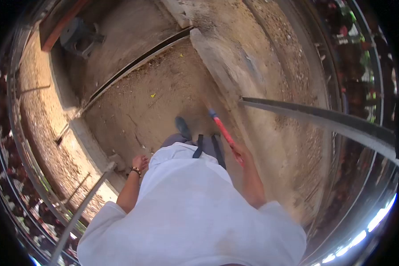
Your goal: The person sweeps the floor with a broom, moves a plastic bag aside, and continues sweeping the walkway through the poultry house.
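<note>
A red stick-like handle [224,131] with a dark blue end points forward and down over the dirt floor. My right hand [241,153] is closed round its near part. Whatever the far end carries is blurred. At my left side hangs my left hand [140,162], with a dark bracelet at the wrist; its fingers are loosely apart and nothing shows in them. Below the white shirt, one dark shoe [182,125] stands out on the ground, and two black straps hang at the waist.
A metal post [319,116] rises on the right and a thinner pole [82,208] on the left. Low concrete curbs [91,141] border the dirt path. A dark channel [139,60] crosses ahead. A grey object [81,37] stands at upper left. Wire cages line both sides.
</note>
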Action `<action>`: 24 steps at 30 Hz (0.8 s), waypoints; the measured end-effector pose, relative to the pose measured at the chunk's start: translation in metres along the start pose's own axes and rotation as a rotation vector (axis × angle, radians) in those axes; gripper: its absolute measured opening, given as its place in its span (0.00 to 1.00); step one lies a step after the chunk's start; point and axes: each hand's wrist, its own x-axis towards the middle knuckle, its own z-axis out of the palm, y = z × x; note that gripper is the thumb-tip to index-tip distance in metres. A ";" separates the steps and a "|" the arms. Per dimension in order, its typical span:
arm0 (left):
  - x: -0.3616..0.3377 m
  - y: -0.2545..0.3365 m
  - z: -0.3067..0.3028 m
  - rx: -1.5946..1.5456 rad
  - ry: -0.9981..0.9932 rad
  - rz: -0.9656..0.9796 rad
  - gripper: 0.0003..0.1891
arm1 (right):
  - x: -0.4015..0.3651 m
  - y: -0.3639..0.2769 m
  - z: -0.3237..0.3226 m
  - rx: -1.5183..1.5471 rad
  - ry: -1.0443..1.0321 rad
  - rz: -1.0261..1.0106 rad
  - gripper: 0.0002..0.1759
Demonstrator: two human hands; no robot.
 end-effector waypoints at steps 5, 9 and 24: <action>-0.042 -0.045 0.025 -0.165 -0.004 0.179 0.11 | 0.038 -0.125 0.011 -0.177 0.000 -0.382 0.25; -0.086 -0.085 0.065 -0.461 0.175 0.277 0.13 | 0.038 -0.197 0.002 -0.399 0.023 -0.814 0.16; -0.179 -0.501 0.480 -0.606 0.500 0.117 0.14 | -0.050 -0.053 0.022 -1.209 -0.867 -0.219 0.13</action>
